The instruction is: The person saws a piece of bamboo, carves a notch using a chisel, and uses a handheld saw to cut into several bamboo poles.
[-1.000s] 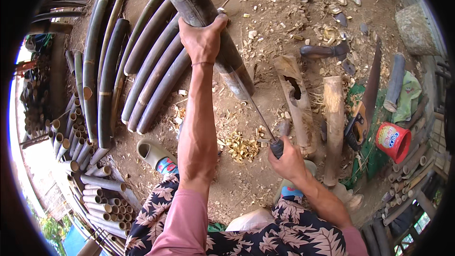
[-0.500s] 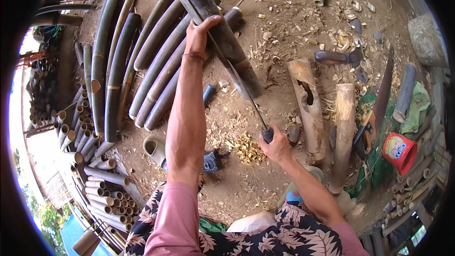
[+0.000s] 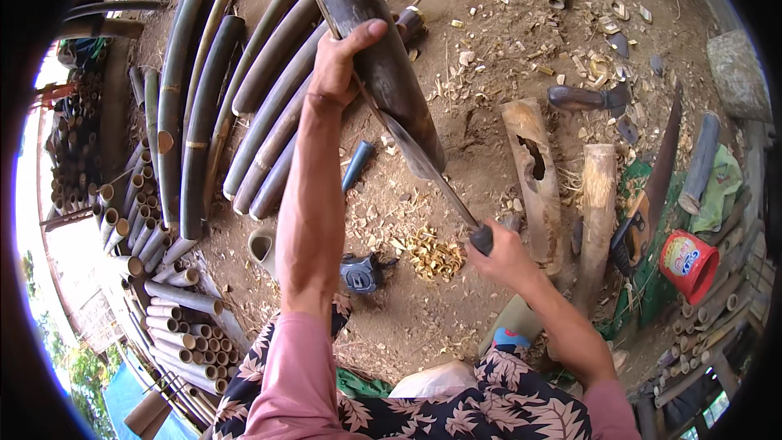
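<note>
My left hand [image 3: 336,65] grips a thick dark bamboo pole [image 3: 379,49] from its left side, thumb laid over the top. The pole slants from the upper middle down to the right, its near end above the dirt. In my right hand [image 3: 505,257] is the black handle of a long, narrow metal tool [image 3: 456,205]. Its shaft slants up to the left and meets the pole's left edge below my left hand. A flat, pale surface shows beside the shaft near the pole's end; I cannot tell whether it is split bamboo or blade.
Dark bamboo poles [image 3: 216,98] lie at the left, above stacked cut pieces [image 3: 175,330]. Near my feet are a tape measure [image 3: 361,275] and yellowish shavings [image 3: 436,254]. To the right lie a holed bamboo log [image 3: 529,195], a handsaw [image 3: 652,195] and a red tub [image 3: 688,265].
My right hand has moved right and slightly down with the tool. The pole has turned: the slit on its upper face now faces left. My left hand still grips it.
</note>
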Demonstrator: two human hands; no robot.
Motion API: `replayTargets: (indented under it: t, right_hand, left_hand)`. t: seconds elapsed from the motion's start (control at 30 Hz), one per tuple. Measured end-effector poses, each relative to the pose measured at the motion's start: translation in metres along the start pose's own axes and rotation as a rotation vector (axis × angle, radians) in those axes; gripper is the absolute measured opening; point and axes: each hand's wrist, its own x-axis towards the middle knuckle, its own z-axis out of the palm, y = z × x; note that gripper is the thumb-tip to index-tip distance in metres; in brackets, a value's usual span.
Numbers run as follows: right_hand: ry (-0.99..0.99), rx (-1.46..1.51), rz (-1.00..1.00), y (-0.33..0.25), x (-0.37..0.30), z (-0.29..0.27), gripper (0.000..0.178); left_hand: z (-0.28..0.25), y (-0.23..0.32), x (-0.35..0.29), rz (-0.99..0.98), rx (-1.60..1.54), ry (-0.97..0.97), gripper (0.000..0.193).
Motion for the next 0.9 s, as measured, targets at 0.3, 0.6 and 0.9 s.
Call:
replayTargets:
  t: [0.3, 0.6, 0.9]
  right_hand:
    - [-0.217, -0.117, 0.030, -0.085, -0.077, -0.062, 0.051]
    - [-0.078, 0.162, 0.117, -0.029, -0.125, 0.090, 0.050]
    - [-0.113, -0.187, 0.003, -0.082, -0.125, -0.045, 0.051]
  left_hand:
    - [0.057, 0.061, -0.066, 0.353, 0.288, 0.026, 0.061]
    - [0.127, 0.051, -0.101, 0.531, 0.318, 0.594, 0.060]
    - [0.114, 0.056, -0.160, 0.316, 0.264, -0.052, 0.084]
